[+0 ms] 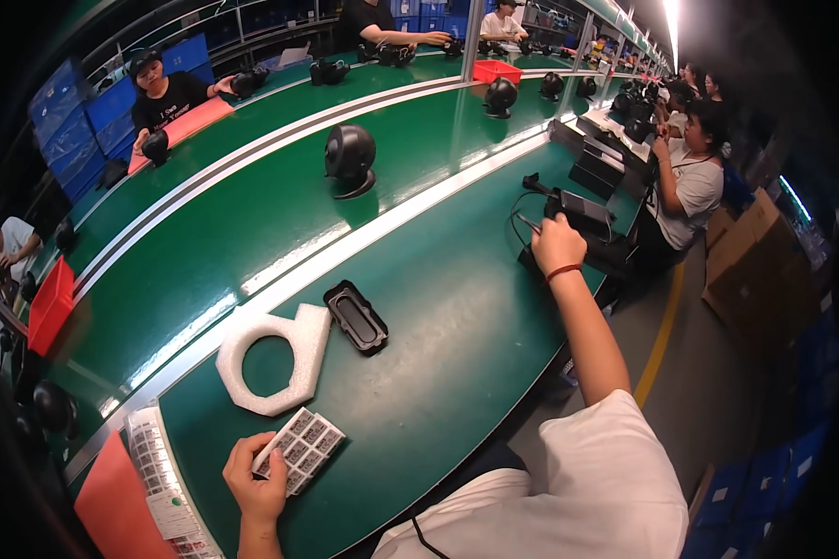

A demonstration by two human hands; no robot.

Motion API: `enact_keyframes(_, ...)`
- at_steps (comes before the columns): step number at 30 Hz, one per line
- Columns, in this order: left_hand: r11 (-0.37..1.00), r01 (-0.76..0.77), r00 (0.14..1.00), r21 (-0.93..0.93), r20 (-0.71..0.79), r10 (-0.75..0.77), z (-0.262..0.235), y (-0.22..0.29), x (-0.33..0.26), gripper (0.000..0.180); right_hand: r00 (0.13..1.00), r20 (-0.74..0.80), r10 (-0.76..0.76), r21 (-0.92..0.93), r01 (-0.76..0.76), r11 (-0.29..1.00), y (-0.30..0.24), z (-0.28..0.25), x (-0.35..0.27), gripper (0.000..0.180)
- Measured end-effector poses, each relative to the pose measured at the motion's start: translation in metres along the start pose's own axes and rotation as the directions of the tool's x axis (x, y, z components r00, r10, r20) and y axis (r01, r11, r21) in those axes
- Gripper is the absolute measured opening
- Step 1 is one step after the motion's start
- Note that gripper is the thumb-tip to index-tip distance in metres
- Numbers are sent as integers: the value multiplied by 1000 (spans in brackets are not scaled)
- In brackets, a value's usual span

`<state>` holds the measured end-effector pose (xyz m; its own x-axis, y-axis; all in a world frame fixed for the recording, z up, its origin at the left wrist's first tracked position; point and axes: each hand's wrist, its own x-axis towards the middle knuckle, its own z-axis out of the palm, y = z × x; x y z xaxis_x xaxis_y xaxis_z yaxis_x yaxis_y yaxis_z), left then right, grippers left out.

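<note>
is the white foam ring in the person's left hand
No, the left hand holds a sheet of small labels, while the white foam ring lies apart from it on the green table.

- A label sheet [300,448] is lying on the bench [457,345] under the left hand [254,484].
- A foam ring [272,359] is sitting just behind it, with a tray [355,317] touching its right side.
- The right hand [557,244] is reaching far right to a tool [569,207].
- A fan [350,158] is standing on the belt [252,224] behind.
</note>
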<state>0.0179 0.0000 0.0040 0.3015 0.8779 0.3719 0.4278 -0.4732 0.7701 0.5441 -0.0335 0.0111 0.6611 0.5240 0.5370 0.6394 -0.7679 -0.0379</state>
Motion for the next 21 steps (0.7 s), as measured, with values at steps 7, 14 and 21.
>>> enact_keyframes(7, 1000, 27, 1000, -14, 11, -27, 0, -7, -1, 14, 998, 34, 47, 27, -48, 998, 5, 14, -6, 27)
enact_keyframes(14, 1000, 10, 1000, -19, 6, -10, 1, -8, -1, 14, 997, -25, 70, 79, -68, 995, 5, 15, -7, 27)
enact_keyframes(21, 999, -30, 999, -22, -15, 30, 0, -6, -1, 14, 996, -65, 56, 87, -50, 995, 3, 19, -8, 28)
